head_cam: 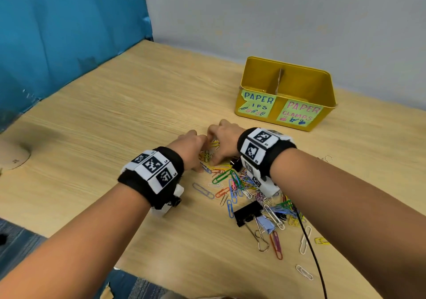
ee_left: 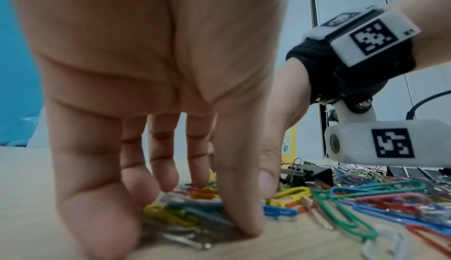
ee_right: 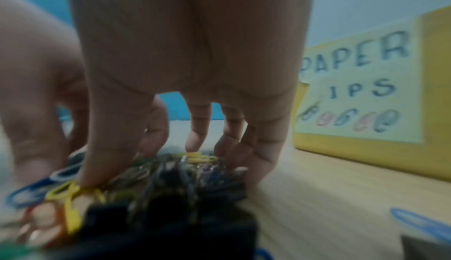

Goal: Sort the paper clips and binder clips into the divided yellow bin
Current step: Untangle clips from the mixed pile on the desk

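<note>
- We open on a pale wooden bench (head_cam: 115, 118) against a grey wall, blue screen on our left.
- Yellow bin (head_cam: 322, 86) sits beyond the pile; what we see of both compartments looks bare, so sorting has barely begun.
- Paper clips (head_cam: 232, 183) and a black binder clip (head_cam: 247, 213) lie mixed and loose.
- Left hand (head_cam: 191, 144) and right hand (head_cam: 224, 137) meet over the pile's far edge, fingers curled down, raking clips together; a firm hold we cannot tell.
</note>
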`<state>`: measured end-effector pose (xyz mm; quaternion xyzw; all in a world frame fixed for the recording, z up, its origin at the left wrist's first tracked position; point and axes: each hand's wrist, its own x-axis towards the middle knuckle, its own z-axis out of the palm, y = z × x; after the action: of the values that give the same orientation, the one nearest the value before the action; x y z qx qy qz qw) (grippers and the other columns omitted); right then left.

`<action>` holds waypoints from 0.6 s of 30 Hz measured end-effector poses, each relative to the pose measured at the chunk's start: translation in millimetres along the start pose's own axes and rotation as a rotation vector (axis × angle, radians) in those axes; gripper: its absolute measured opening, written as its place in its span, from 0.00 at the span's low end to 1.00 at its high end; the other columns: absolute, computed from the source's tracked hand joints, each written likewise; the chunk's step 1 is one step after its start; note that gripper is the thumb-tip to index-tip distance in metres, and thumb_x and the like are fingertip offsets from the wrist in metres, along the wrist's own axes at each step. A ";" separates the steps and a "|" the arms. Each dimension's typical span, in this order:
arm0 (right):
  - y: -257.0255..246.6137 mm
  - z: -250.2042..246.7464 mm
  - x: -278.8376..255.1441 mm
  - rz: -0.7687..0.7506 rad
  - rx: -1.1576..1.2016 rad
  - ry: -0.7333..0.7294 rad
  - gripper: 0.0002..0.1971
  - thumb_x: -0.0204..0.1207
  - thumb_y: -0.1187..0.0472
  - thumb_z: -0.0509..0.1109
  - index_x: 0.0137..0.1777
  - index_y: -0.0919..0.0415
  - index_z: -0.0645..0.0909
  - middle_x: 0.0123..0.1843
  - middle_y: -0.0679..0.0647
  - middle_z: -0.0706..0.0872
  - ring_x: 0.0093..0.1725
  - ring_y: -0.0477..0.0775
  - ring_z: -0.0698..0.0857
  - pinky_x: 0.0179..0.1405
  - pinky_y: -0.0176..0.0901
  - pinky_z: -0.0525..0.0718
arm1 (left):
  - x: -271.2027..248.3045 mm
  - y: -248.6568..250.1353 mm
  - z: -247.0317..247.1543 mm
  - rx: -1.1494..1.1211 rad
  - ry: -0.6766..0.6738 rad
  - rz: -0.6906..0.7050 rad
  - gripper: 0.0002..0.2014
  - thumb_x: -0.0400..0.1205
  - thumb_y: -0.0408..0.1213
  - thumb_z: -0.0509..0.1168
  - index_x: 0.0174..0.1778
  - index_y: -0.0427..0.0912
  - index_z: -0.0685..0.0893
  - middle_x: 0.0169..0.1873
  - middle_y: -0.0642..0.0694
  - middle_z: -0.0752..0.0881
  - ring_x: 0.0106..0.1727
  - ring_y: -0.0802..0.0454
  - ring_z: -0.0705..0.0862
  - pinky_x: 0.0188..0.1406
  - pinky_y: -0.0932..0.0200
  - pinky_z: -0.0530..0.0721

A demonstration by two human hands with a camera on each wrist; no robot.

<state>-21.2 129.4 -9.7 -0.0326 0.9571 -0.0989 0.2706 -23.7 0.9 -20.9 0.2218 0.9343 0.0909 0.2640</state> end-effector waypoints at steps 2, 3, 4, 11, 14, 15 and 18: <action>-3.7 5.4 0.5 -0.064 -0.056 0.022 0.33 0.60 0.51 0.81 0.65 0.59 0.75 0.63 0.62 0.75 0.61 0.63 0.79 0.55 0.48 0.78 | 0.2 1.2 0.0 0.008 0.021 0.032 0.29 0.70 0.32 0.75 0.68 0.40 0.76 0.62 0.38 0.78 0.64 0.39 0.79 0.63 0.51 0.79; -3.3 5.9 0.1 -0.085 -0.064 0.029 0.31 0.63 0.53 0.80 0.64 0.61 0.76 0.62 0.62 0.76 0.61 0.63 0.79 0.53 0.45 0.77 | 0.4 1.8 0.4 0.017 0.034 0.050 0.25 0.73 0.31 0.72 0.67 0.39 0.77 0.61 0.37 0.80 0.64 0.40 0.80 0.61 0.53 0.78; -1.7 5.5 -0.9 -0.102 -0.068 0.038 0.27 0.65 0.55 0.78 0.63 0.62 0.77 0.59 0.61 0.78 0.60 0.61 0.80 0.49 0.42 0.75 | -0.1 2.9 0.6 0.029 0.045 0.065 0.21 0.75 0.29 0.68 0.65 0.38 0.78 0.61 0.37 0.82 0.63 0.40 0.81 0.59 0.54 0.78; 15.3 4.2 -8.2 -0.082 0.009 0.107 0.09 0.70 0.67 0.71 0.50 0.63 0.84 0.28 0.44 0.72 0.42 0.51 0.76 0.28 0.33 0.69 | 1.1 4.6 2.9 0.068 0.081 0.061 0.11 0.79 0.28 0.61 0.56 0.37 0.83 0.57 0.37 0.85 0.60 0.41 0.82 0.50 0.58 0.77; 28.0 6.4 -8.9 -0.004 0.179 0.133 0.06 0.69 0.70 0.69 0.44 0.62 0.86 0.32 0.51 0.81 0.36 0.52 0.81 0.28 0.34 0.77 | 3.6 3.6 -0.6 0.018 0.103 0.048 0.11 0.79 0.30 0.63 0.56 0.37 0.85 0.58 0.37 0.85 0.60 0.41 0.82 0.54 0.58 0.78; 32.8 7.0 -9.6 0.024 0.276 0.129 0.06 0.70 0.70 0.69 0.39 0.61 0.85 0.34 0.53 0.83 0.31 0.51 0.84 0.27 0.35 0.81 | 4.5 3.5 -2.1 0.002 0.106 0.045 0.11 0.79 0.31 0.64 0.55 0.37 0.86 0.57 0.37 0.86 0.60 0.42 0.82 0.54 0.58 0.78; 48.0 5.8 -14.6 0.093 0.527 0.112 0.11 0.72 0.72 0.68 0.32 0.58 0.80 0.29 0.54 0.84 0.16 0.40 0.82 0.14 0.28 0.78 | 7.8 2.0 -4.9 -0.052 0.091 0.048 0.10 0.78 0.30 0.65 0.53 0.36 0.87 0.55 0.37 0.87 0.55 0.42 0.84 0.48 0.61 0.78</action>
<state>-6.2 177.1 -17.0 0.0883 0.9123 -0.3335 0.2206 -31.6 6.1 -19.7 0.2330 0.9370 0.1314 0.2246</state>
